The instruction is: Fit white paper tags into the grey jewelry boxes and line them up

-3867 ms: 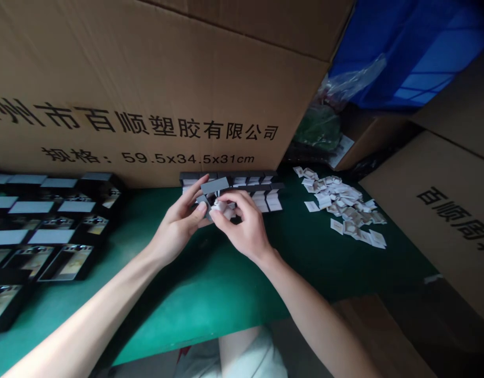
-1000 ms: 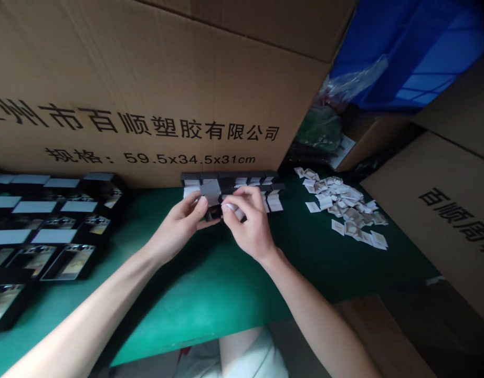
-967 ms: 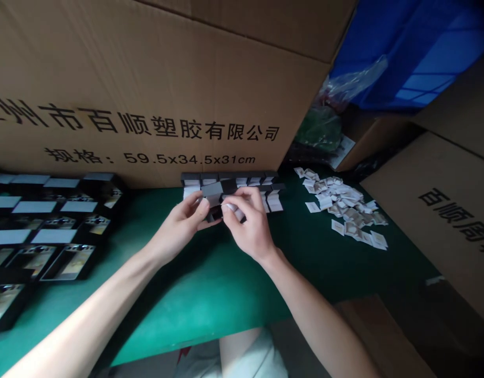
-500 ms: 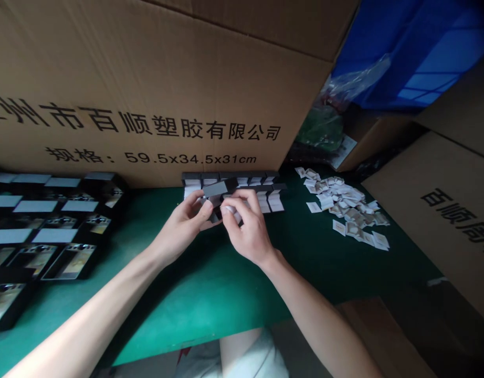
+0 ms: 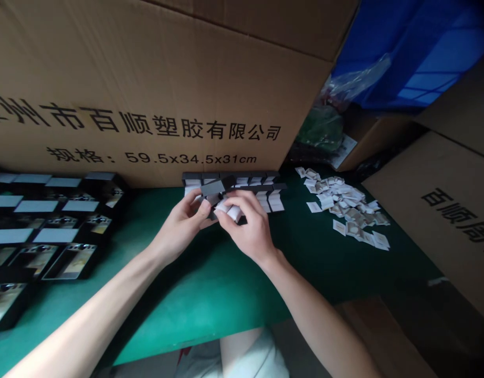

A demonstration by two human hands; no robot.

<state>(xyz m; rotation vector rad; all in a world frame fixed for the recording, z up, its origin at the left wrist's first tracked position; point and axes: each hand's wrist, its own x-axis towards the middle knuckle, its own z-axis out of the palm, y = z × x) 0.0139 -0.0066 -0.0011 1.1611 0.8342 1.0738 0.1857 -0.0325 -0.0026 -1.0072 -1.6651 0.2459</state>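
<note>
Your left hand (image 5: 185, 223) has its fingers around the open box (image 5: 213, 187) above the counter (image 5: 202, 302); your right hand (image 5: 250, 227) pinches a white pad (image 5: 234, 213) just right of the box. Packets (image 5: 344, 198) lie farther right.

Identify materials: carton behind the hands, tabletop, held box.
Carton: looks like cardboard, matte brown, with faint ridges and a crease.
Tabletop: smooth green, soft sheen; perhaps vinyl or painted board.
Held box: dark grey, low-gloss, crisp edges; paper-covered board or plastic, can't tell.
</note>
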